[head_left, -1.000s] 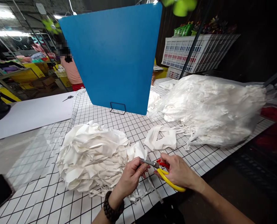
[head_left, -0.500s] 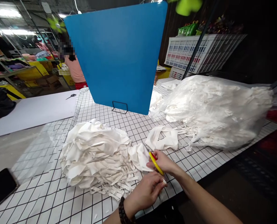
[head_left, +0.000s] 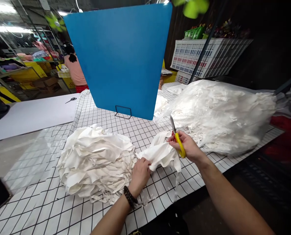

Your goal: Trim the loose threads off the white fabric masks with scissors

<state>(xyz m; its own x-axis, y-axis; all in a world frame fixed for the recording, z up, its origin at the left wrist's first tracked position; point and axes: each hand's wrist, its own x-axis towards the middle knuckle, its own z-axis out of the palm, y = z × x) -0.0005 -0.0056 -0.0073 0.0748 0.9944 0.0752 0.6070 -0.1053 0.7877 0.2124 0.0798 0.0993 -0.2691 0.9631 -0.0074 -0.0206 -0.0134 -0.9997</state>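
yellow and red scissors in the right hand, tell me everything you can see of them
The scissors have slim grey blades, metallic-looking and close together, plus a yellow handle and a red handle, mostly hidden; both look like plastic. The right hand holds them over the grid-patterned cloth, tips pointing away from the person and slightly left. Whether they touch the white fabric is unclear.

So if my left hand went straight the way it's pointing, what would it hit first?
Your left hand would likely meet the white cloth just ahead, which it seems to touch; depth is unclear.
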